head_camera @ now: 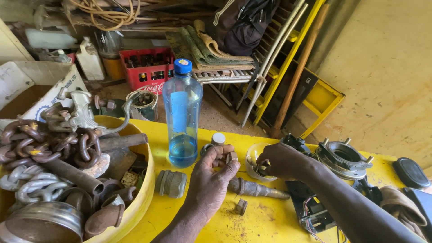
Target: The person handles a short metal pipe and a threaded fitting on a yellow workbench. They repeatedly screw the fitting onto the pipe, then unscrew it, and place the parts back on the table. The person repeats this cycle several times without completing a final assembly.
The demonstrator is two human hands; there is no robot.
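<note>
We saw a small rusty nut (231,157) pinched at the fingertips of the left hand (211,180), thumb on one side and fingers curled on the other, the palm turned up above the yellow table (270,220); the nut sat at the very top of the grip, clear of the palm. The right hand (281,160) reached into a clear plastic tub (253,163) just beside it, fingers bent inside the rim; whether they gripped anything in there we could not tell. Between and below the hands lay a rusty threaded bolt (256,189), touching the left hand's edge; a second nut (241,206) lay near it on the table. A grey fitting (171,183) rested just left of the left wrist; behind the hand stood a clear bottle (182,118) with a blue cap and a little blue liquid. At the far left a yellow basin (143,189) held rusty chain (42,139), pipes and scrap. To the right lay a round metal housing (343,157) and a black part with wires (315,209).
</note>
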